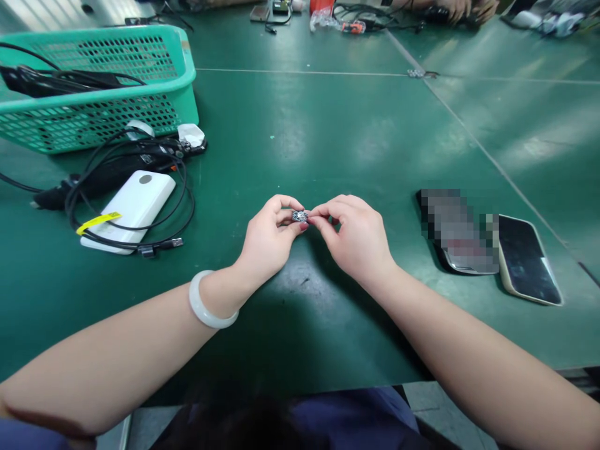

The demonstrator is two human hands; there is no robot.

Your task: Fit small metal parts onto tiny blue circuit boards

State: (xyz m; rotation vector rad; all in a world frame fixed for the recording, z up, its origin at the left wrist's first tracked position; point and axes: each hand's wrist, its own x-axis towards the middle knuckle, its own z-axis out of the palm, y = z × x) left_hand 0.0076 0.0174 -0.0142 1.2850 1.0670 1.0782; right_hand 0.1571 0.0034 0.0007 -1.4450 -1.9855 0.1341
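A small silver-and-dark patterned piece (300, 216), ring-like in look, is held up over the green table (300, 144) near the middle of the view. My left hand (270, 240) pinches it from the left between thumb and fingers, and a white bangle (206, 304) circles that wrist. From the right, my right hand (354, 234) has its thumb and forefinger pressed together at the piece's right end. The fingertips of both hands almost meet and cover parts of the piece, so its exact kind is unclear.
At left are a green plastic basket (185, 94) containing black cables, a white power bank (140, 203), and a looped black cable (191, 215). Two phones, one partly blurred (457, 228) and one dark-screened (527, 256), lie at right. Another person's hands (462, 9) show across the table.
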